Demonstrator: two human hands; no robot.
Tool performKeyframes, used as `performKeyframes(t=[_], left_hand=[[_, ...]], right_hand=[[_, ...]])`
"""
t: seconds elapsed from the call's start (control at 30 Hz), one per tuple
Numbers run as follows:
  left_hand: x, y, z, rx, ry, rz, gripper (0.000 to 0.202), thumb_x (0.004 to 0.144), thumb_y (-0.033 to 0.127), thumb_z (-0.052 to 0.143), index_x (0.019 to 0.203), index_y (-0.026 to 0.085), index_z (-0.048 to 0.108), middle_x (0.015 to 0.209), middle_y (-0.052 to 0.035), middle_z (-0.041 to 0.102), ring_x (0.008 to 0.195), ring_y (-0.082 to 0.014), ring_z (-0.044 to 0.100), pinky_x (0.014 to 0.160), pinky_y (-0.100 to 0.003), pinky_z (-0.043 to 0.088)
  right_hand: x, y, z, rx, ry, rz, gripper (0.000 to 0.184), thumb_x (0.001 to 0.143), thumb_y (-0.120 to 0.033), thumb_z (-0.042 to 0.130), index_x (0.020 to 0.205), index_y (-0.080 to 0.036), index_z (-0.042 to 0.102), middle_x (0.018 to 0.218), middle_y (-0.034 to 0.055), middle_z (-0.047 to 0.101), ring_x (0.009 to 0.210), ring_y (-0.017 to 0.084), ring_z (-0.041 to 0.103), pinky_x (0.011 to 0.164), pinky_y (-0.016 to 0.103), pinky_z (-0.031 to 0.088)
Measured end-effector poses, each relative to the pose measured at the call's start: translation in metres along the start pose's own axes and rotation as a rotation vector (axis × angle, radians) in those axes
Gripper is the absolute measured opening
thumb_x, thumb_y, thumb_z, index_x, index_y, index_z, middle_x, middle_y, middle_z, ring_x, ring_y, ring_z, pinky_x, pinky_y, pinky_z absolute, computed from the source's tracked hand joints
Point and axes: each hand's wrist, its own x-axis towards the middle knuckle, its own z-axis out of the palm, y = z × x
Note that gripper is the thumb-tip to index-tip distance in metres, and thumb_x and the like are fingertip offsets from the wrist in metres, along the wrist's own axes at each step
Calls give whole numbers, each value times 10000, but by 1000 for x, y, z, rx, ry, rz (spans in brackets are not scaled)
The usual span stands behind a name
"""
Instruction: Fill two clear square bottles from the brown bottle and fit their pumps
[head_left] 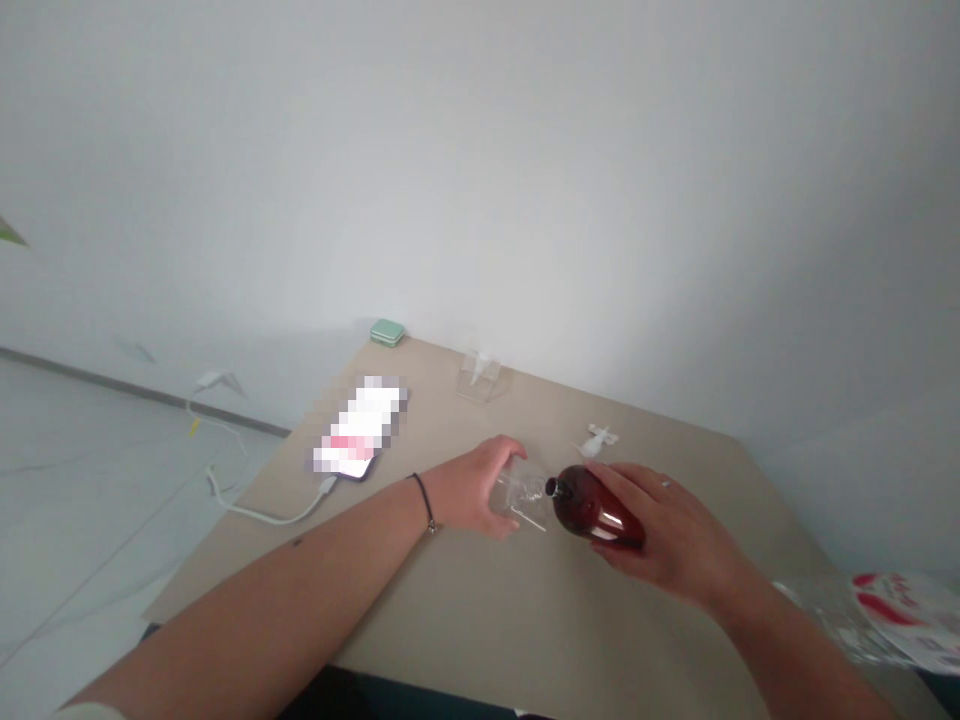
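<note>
My right hand (679, 535) is wrapped round a dark brown bottle (592, 507), tilted on its side with its open neck pointing left. My left hand (480, 487) is closed round a small clear plastic container (525, 490) held right at the bottle's mouth. A thin white tube or straw (529, 520) shows just below the container. Both hands hover low over the beige table (480, 610). A black band sits on my left wrist and a ring on my right hand.
A phone (360, 430) lies at the table's left with a white cable (255, 510) running off to the floor. A green case (387, 332) sits at the far corner, a clear box (484, 375) behind, a white pump part (598, 440) near the bottle, a plastic bag (892, 615) at right.
</note>
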Motion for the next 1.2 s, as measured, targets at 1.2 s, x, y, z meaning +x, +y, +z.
performKeyframes(t=[1.2], left_hand=[[0, 0, 0, -4, -11, -21, 755, 612, 313, 799, 1226, 184, 380, 1124, -102, 531, 1047, -299, 552, 916, -466, 478]], right_hand=[[6, -2, -11, -82, -70, -20, 716, 771, -378, 689, 1429, -244, 441, 1261, 133, 650, 1046, 313, 658, 853, 436, 541]])
